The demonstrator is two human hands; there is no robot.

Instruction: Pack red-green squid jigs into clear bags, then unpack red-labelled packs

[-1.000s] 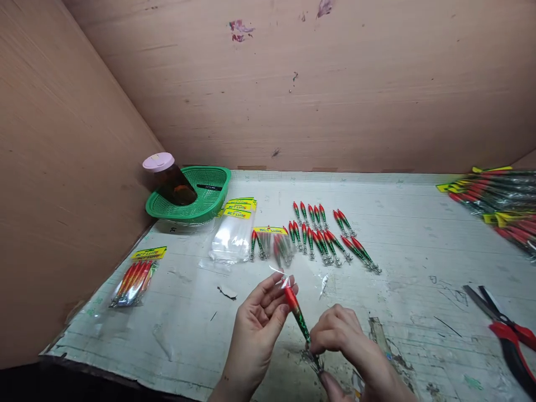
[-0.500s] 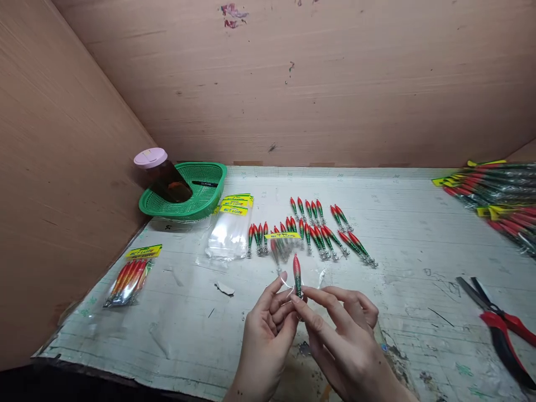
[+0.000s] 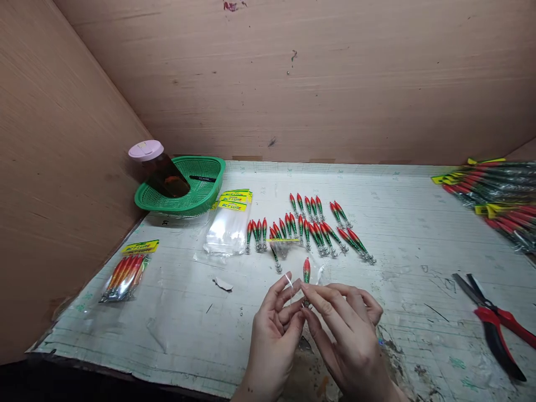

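From my seat I look down through the head camera and find the lure just beyond the fingertips of the right hand, near the middle of the worktop and closer to its near edge than its far one. Thumb and forefinger are closed in a pinch at the lure's hook end; the other fingers fold loosely. Its long axis runs away from me, red end towards the far edge, roughly in line with the rows of lures lying beyond.

The left hand is nearer the left edge, palm turned up, fingers curled and partly spread. I see it hold a loop of film from a clear bag, whose yellow strip seems to lie beyond the fingertips. The relation I care about is here: the film loop stands just left of the lure's shaft, and the two hands meet around the hooks. Whether the red end is inside the bag or over it, I cannot tell; the plastic is too clear.

A stack of bags lies left of the rows; the scissors rest towards the right edge.
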